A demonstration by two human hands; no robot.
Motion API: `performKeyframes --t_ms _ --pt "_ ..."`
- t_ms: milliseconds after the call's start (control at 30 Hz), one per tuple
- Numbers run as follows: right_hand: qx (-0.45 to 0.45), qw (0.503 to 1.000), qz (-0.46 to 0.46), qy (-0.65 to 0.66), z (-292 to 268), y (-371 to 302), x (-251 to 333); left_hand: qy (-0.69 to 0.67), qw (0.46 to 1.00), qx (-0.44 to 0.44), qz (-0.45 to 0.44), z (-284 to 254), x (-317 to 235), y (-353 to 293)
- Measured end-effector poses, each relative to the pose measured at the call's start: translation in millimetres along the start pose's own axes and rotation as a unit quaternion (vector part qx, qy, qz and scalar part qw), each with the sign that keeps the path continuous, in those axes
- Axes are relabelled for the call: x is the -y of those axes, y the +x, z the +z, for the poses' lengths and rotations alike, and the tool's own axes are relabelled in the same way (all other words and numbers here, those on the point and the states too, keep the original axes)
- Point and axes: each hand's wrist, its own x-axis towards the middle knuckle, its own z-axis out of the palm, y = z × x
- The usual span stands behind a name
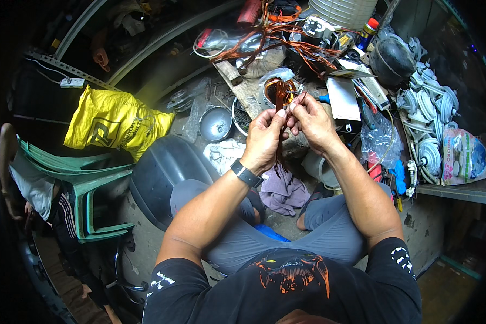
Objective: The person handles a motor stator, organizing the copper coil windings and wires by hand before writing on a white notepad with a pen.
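Note:
In front of my knees, my left hand (264, 137) is closed round a flat bundle of brown copper wire (280, 97). The bundle's upper part stands above my thumb, and its loose lower end hangs below the hand. My right hand (312, 120) is close beside it, with thumb and fingers pinched together on what looks like a thin copper strand. Just beyond my hands sits a round motor stator (268, 93) with copper windings and yellow pieces inside. My fingers and the bundle partly hide it.
A wooden block (248, 97) lies under the stator. Tangled copper wires (254, 46) lie beyond it. White plastic coil formers (429, 102) pile at right. A metal bowl (216, 123), yellow sack (116, 120) and green chair (86, 183) are left. Another person (38, 183) is far left.

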Motion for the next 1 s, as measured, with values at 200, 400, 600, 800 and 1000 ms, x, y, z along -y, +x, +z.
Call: performKeyframes --t_ms 200,400,600,800,1000 --pt "-0.012 0.998 -0.02 -0.051 6.6 -4.3 5.2 0.028 1.0 -0.004 0.004 0.0 -0.1 0.3" --pt "-0.048 0.998 -0.021 -0.033 8.3 -2.4 1.7 -0.019 1.0 0.004 0.006 -2.9 0.6 1.1" --pt "-0.045 0.998 -0.028 -0.047 7.9 -4.5 6.6 -0.015 1.0 0.012 0.003 -5.0 1.7 3.1" --pt "-0.023 0.998 -0.031 -0.057 4.1 -2.8 4.1 0.024 0.999 -0.022 0.026 0.8 2.8 1.1" --pt "-0.023 0.998 -0.03 -0.045 3.2 -1.1 0.0 0.03 0.999 -0.023 0.029 2.4 1.5 0.7"
